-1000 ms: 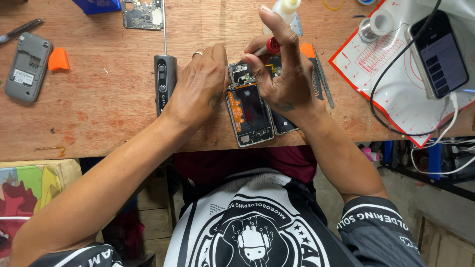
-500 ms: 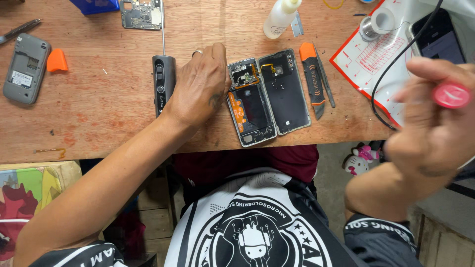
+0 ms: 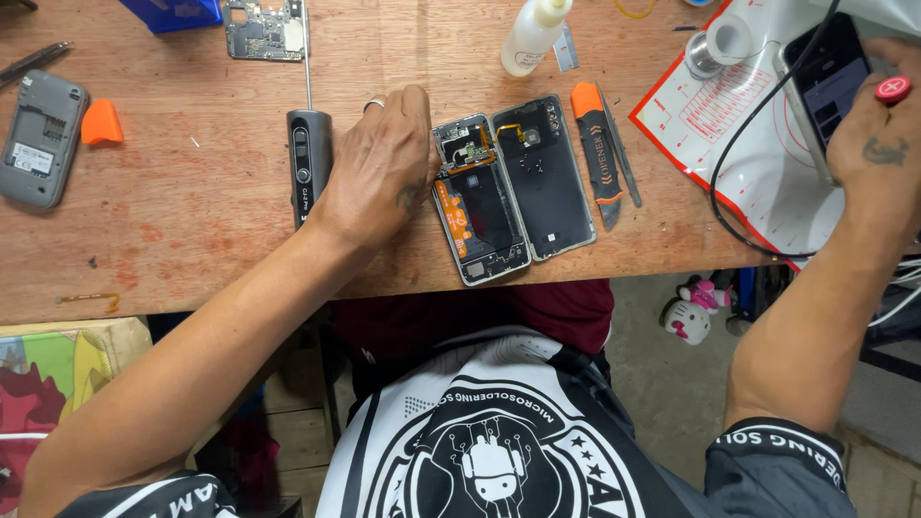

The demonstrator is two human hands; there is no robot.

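An opened phone (image 3: 478, 201) lies on the wooden bench, its circuit boards and orange flex cable exposed. Its dark back cover (image 3: 542, 177) rests face down right beside it. My left hand (image 3: 379, 165) lies flat on the bench, its fingertips touching the phone's left edge, a ring on one finger. My right hand (image 3: 875, 129) is far to the right, closed on a small screwdriver with a red cap (image 3: 893, 89), over a second phone (image 3: 828, 82) that has a lit screen.
A grey electric screwdriver (image 3: 307, 158) lies left of my hand. An orange-handled opener tool (image 3: 595, 149) and tweezers lie right of the cover. A white bottle (image 3: 532, 34), solder spool (image 3: 712, 48), white mat (image 3: 758, 144), black cable, bare circuit board (image 3: 264, 27) and grey device (image 3: 38, 139) stand around.
My right hand left the opened phone and swung right with the red-capped screwdriver, ending over the lit phone. My left hand stayed at the phone's edge.
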